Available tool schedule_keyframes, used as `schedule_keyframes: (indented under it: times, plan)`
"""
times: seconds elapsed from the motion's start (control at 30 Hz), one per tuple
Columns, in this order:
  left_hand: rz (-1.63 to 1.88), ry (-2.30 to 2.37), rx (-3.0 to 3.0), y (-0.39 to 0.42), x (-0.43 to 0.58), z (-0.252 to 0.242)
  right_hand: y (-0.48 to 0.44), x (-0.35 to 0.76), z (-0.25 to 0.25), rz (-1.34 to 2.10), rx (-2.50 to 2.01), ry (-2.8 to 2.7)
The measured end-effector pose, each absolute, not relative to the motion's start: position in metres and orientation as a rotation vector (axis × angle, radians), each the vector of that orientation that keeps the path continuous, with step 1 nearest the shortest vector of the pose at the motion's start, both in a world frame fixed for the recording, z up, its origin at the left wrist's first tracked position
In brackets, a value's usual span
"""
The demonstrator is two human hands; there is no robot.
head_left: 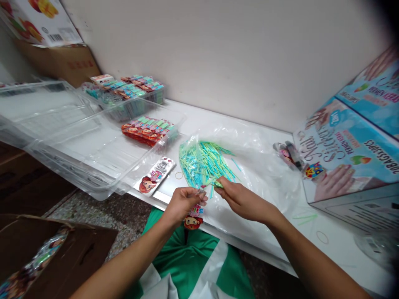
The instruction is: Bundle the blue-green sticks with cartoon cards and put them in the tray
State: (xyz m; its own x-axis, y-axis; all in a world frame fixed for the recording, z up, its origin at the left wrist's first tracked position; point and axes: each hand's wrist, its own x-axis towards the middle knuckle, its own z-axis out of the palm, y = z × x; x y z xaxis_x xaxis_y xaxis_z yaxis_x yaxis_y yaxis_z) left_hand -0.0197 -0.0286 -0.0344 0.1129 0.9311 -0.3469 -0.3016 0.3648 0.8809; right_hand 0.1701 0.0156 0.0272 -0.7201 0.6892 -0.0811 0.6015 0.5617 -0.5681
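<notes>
In my left hand (182, 203), fingers pinched, is a small clear packet (193, 220) printed with a red-haired cartoon figure, hanging below the fingertips. Its upper end is near the fingertips of my right hand (238, 197). That hand is closed around a few thin green sticks (217, 183), pointed toward the packet's top; whether they are inside it I cannot tell. Just beyond both hands, a pile of thin green and blue sticks (207, 162) spills from a clear plastic bag (262, 174). To the left lies a stack of printed cards (156, 176) with the same figure.
A clear plastic tray (102, 182) at left holds a row of filled packets (149, 131). Behind it stands another full container (134, 93). Blue printed boxes (352, 145) stand at right beside a dark-handled tool (289, 155). An open carton (62, 257) sits low at left.
</notes>
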Motion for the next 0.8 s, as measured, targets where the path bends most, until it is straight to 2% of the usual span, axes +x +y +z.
schedule_keyframes:
  times: [0.37, 0.6, 0.8]
  plan:
    - [0.999, 0.976, 0.652, -0.032, -0.025, -0.03, 0.019, 0.174, 0.02, 0.87, -1.173, -2.631]
    - [0.987, 0.966, 0.709, -0.036, -0.037, -0.027, 0.05, 0.239, -0.029, 0.606, -1.967, -2.486]
    - [0.99, 1.032, 0.734, -0.034, -0.031, -0.032, 0.05, 0.236, -0.058, 0.637, -2.036, -2.58]
